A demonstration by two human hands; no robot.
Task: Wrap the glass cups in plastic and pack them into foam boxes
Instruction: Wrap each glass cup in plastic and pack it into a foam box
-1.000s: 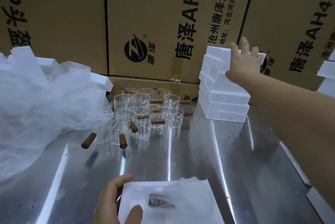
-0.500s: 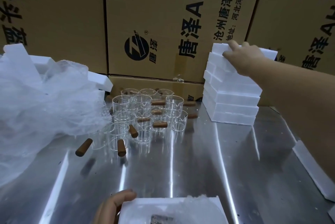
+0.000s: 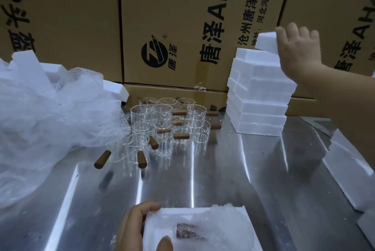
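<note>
Through the head camera, the right hand (image 3: 296,51) is now tilting the top foam piece (image 3: 266,42) up off the foam stack (image 3: 259,96), which it was only resting on half a second ago. Its fingers are curling over the piece's far edge. The left hand (image 3: 136,224) is gripping a corner of the open foam box (image 3: 160,216) at the near edge of the surface (image 3: 203,179), with a wrapped cup (image 3: 188,232) lying inside. The lifted piece is probably serving as the lid, so this box is nearing closure. Unwrapped glass cups (image 3: 162,125) are waiting beside the plastic sheets (image 3: 50,112).
</note>
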